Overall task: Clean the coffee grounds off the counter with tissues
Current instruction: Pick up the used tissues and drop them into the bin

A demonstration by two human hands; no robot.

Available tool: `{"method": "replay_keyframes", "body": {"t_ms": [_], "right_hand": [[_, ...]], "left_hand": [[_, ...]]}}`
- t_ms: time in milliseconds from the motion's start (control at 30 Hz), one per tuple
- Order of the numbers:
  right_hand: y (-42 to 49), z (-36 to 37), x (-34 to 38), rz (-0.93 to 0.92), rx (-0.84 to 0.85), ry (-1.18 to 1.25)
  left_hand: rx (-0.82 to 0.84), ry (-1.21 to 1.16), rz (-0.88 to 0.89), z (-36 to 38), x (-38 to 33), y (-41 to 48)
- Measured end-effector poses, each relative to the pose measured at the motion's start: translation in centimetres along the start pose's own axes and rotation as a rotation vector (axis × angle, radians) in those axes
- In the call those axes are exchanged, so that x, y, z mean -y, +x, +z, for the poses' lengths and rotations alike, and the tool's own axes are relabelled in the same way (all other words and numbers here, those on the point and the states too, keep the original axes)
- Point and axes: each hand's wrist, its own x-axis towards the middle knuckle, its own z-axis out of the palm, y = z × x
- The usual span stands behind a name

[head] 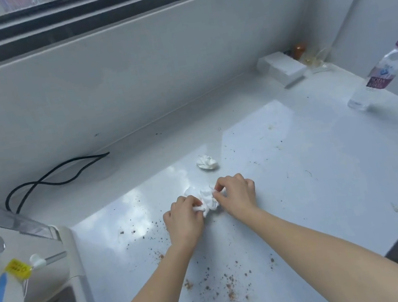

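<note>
Both hands meet over a crumpled tissue (207, 200) that sits on the white counter (312, 158). The left hand (183, 219) pinches its near-left edge with curled fingers. The right hand (236, 194) grips its right side, thumb and fingertips closed on the paper. The wad lies between the two sets of fingertips, bunched up and touching the counter surface.

Everything else is placed from that crumpled tissue. A second tissue ball (206, 162) lies just beyond it, apart from both hands and loose on the counter. Coffee grounds (228, 285) are scattered nearer the person, mostly between and under the forearms, with a thinner trail to the left of the left hand and a few specks to the right. A coffee machine (43, 282) stands well to the left and nearer. A black cable (52, 175) loops behind the machine, along the wall. Far to the right and beyond, a clear water bottle (377, 76) with a purple cap stands upright. A white box (284, 70) rests in the far corner.

Nothing lies between the hands and the grounds.

Count: two tissues, one bottle, one cable, one machine, one box.
</note>
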Motion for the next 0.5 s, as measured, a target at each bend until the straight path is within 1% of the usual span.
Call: {"method": "replay_keyframes", "body": {"t_ms": [167,267,333,400,500], "right_hand": [[-0.8,-1.8,0.4,-0.005,0.003,0.170],[0.4,-3.0,0.5,0.038,-0.045,0.245],[1.7,-3.4,0.6,0.068,-0.043,0.300],[3.1,-3.3,0.8,0.069,0.009,0.283],[5.2,-2.5,1.3,0.042,0.141,0.145]], "left_hand": [[-0.023,-0.098,0.002,-0.1,-1.3,-0.5],[-0.056,-0.147,0.004,-0.3,-1.6,0.0],[-0.069,-0.146,0.024,-0.6,-1.7,0.6],[-0.075,-0.146,0.036,-0.7,-1.6,1.5],[-0.072,-0.137,0.026,-0.6,-1.1,2.8]]}}
